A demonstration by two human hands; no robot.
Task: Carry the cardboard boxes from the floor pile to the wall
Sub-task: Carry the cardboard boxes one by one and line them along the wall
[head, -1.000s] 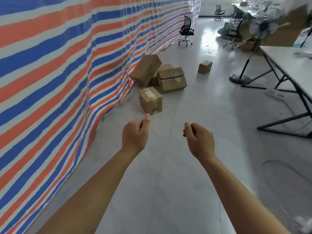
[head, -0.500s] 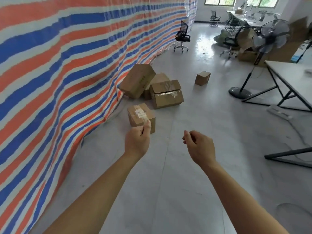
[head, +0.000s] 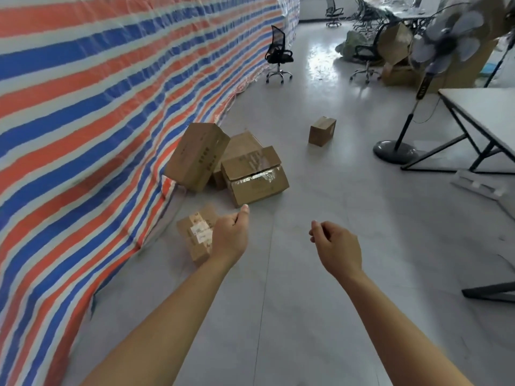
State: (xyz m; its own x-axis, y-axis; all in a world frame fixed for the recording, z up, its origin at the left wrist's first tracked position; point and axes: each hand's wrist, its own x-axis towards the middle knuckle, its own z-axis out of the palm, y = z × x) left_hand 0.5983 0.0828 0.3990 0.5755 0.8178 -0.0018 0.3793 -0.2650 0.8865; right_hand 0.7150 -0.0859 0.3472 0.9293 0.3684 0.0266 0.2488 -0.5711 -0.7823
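Brown cardboard boxes lie on the grey floor beside the striped tarp wall (head: 97,112). A small labelled box (head: 195,235) is nearest, partly hidden behind my left hand (head: 231,236). Further on, a tall box (head: 196,156) leans against the tarp, with a taped box (head: 255,175) and another box (head: 242,140) behind it. A small box (head: 322,131) stands alone on the open floor. My right hand (head: 337,247) hovers to the right, loosely curled and holding nothing. My left hand is also loosely curled and holds nothing.
A standing fan (head: 401,147) and a white table (head: 485,107) with black legs are on the right. A white power strip (head: 479,185) lies on the floor by the table. Office chairs (head: 278,55) stand further back.
The view has moved forward toward the boxes; they appear larger and lower in the frame. My left hand now overlaps the nearest small box. Both hands stay curled and hold nothing.
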